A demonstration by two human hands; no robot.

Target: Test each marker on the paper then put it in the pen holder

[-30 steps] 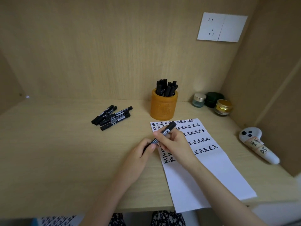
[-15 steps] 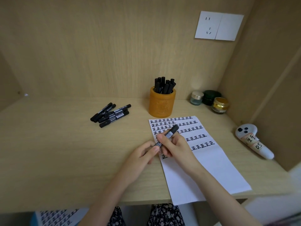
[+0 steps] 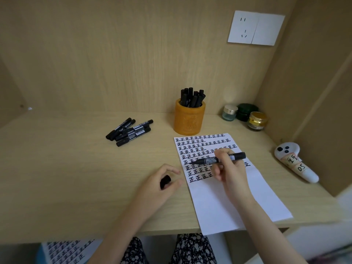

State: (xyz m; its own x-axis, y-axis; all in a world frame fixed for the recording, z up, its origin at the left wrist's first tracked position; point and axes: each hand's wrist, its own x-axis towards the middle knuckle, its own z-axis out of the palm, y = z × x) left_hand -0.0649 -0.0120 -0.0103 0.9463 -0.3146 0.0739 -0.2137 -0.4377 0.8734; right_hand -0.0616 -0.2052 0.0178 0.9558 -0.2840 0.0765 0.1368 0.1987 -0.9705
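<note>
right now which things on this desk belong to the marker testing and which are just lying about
Job: uncapped marker, held by the right hand; black cap, in the left hand; paper; orange pen holder; loose markers.
Lying about: clear jar, green jar, gold jar, white controller, wall socket.

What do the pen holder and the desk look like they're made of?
The pen holder looks like matte amber resin or carved wood, judging by faint relief on its wall. The desk is likely pale wood-grain laminate or veneer, low sheen, with fine straight grain lines.
</note>
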